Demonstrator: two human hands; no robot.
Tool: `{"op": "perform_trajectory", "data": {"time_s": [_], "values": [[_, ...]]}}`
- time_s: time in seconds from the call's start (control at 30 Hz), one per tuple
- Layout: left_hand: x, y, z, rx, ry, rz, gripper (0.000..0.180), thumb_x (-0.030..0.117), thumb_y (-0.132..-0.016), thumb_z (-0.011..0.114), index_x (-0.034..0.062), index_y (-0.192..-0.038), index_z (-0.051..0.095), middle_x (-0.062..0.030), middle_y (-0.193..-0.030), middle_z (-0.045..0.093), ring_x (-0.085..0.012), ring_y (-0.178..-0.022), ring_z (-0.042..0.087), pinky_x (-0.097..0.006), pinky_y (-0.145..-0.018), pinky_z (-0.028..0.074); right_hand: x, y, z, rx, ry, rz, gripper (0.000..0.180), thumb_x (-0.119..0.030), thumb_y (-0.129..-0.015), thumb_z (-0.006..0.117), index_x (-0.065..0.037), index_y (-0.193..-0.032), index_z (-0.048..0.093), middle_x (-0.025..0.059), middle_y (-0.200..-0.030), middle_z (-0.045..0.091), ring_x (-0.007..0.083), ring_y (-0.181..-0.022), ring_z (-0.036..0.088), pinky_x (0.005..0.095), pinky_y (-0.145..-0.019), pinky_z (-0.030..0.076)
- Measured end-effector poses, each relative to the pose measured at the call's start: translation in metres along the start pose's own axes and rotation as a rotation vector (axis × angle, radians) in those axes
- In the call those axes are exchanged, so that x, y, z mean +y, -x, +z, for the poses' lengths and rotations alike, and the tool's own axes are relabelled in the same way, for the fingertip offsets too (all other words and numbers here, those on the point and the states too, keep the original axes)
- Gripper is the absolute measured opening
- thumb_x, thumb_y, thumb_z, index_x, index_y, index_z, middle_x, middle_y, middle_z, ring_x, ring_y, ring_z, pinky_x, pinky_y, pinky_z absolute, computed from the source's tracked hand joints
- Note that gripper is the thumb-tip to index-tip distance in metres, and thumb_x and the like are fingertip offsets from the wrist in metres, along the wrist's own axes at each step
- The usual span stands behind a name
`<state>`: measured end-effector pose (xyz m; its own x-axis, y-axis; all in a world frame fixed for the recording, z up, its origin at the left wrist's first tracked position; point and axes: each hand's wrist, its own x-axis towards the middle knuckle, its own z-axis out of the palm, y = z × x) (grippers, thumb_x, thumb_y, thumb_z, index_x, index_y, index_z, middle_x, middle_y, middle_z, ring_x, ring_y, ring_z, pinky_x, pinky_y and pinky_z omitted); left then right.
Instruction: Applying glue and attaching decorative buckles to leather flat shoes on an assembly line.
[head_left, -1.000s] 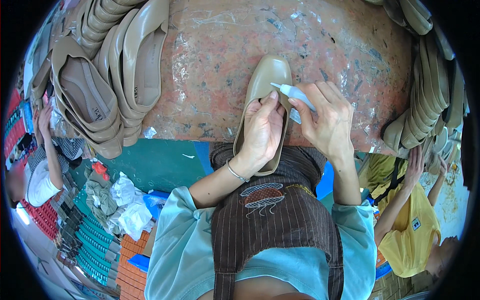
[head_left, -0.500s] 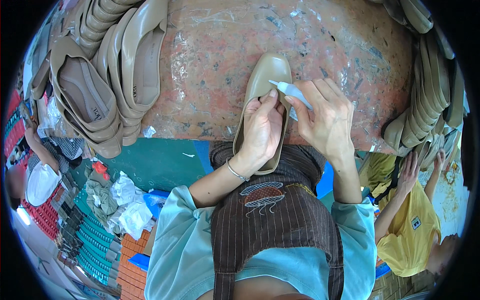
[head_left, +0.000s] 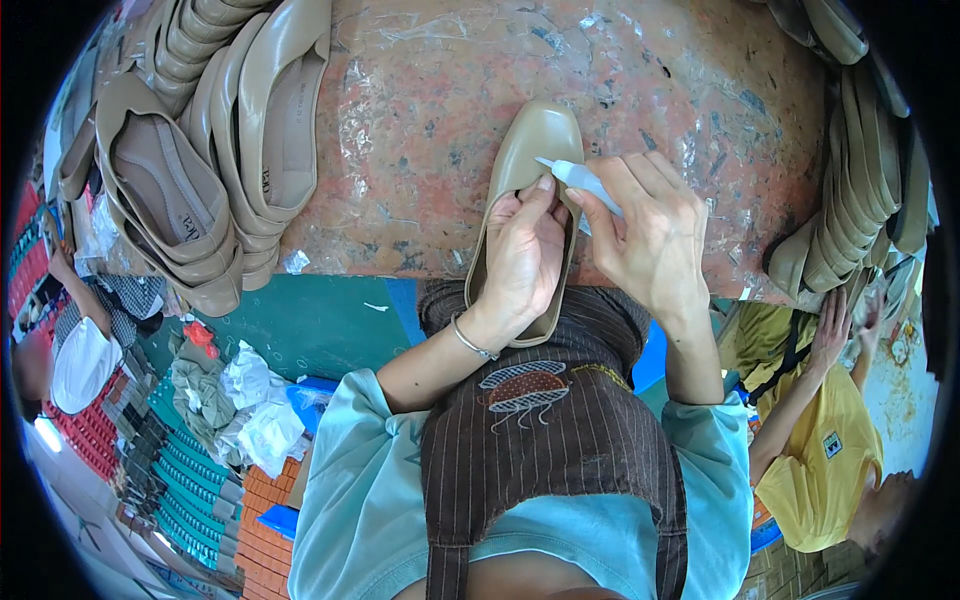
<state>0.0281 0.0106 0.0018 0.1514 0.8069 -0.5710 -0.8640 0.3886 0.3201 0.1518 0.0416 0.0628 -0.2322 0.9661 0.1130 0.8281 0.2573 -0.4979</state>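
Observation:
A beige flat shoe (head_left: pixel 535 140) lies toe-away over the near edge of the worktable, its heel end above my lap. My left hand (head_left: pixel 527 250) grips it with fingers inside the opening and the thumb on the front rim. My right hand (head_left: pixel 650 225) is closed round a small white squeeze bottle (head_left: pixel 590 185) with a pointed nozzle. The nozzle tip is over the shoe's upper, just beyond my left thumb; whether it touches the leather I cannot tell.
Nested beige shoes (head_left: pixel 175 200) are stacked on the table's left side, more shoes (head_left: pixel 855 190) on the right. The worktable (head_left: pixel 420 130) is stained and scuffed. White plastic bags (head_left: pixel 265 410) lie at lower left. A person in yellow (head_left: pixel 825 460) works at right, another person (head_left: pixel 85 360) at far left.
The shoe, my hands and the bottle have barely moved. At right, the person in yellow has shifted their hands slightly near the shoes.

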Motion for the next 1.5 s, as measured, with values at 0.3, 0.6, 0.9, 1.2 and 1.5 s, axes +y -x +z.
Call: {"op": "perform_trajectory", "data": {"time_s": [0.3,0.6,0.9,1.2,1.5], "values": [[0.002,0.002,0.009,0.075,0.003,0.021,0.012,0.006,-0.091,0.056,0.0019,-0.102,0.057,-0.0081,-0.106,0.061,-0.0168,-0.104,0.055,-0.035,-0.096,0.041,0.008,0.007,-0.009,-0.032,0.003,0.066,0.015,-0.011,-0.073,0.070,-0.004,-0.083,0.062,0.0096,-0.075,0.060,0.0289,-0.068,0.058,0.0364,-0.057,0.048],[-0.003,0.000,0.001,0.050,0.074,0.004,0.006,0.005,-0.090,0.059,0.0047,-0.096,0.056,-0.0056,-0.098,0.063,-0.0133,-0.095,0.059,-0.030,-0.090,0.044,0.062,-0.027,0.031,0.360,-0.727,0.262,0.021,-0.006,-0.088,0.061,0.002,-0.107,0.056,0.0084,-0.096,0.070,0.0129,-0.086,0.064,0.0264,-0.079,0.049],[0.002,0.005,-0.003,0.094,0.080,-0.003,0.005,0.004,-0.089,0.059,0.0076,-0.086,0.058,-0.0034,-0.090,0.063,-0.0114,-0.089,0.059,-0.028,-0.086,0.044,0.066,-0.050,0.039,0.245,-0.440,0.127,0.032,0.009,-0.080,0.052,-0.004,-0.108,0.057,0.0110,-0.110,0.064,0.0303,-0.118,0.053,0.0405,-0.098,0.042],[-0.001,0.002,0.001,0.104,0.055,-0.010,0.013,0.002,-0.089,0.059,0.0105,-0.080,0.054,-0.0048,-0.092,0.064,-0.0128,-0.092,0.058,-0.031,-0.088,0.043,0.163,-0.185,0.007,0.337,0.373,0.124,0.026,-0.013,-0.089,0.054,-0.013,-0.114,0.058,0.0163,-0.096,0.062,0.0394,-0.084,0.062,0.0475,-0.069,0.051],[0.003,0.000,0.003,0.073,0.058,-0.001,0.003,0.004,-0.089,0.059,0.0061,-0.090,0.058,-0.0042,-0.090,0.065,-0.0121,-0.090,0.059,-0.030,-0.088,0.044,0.176,-0.162,-0.005,0.220,0.295,-0.076,0.025,-0.022,-0.086,0.063,-0.010,-0.106,0.054,0.0162,-0.084,0.064,0.0365,-0.076,0.063,0.0438,-0.064,0.050]]}}
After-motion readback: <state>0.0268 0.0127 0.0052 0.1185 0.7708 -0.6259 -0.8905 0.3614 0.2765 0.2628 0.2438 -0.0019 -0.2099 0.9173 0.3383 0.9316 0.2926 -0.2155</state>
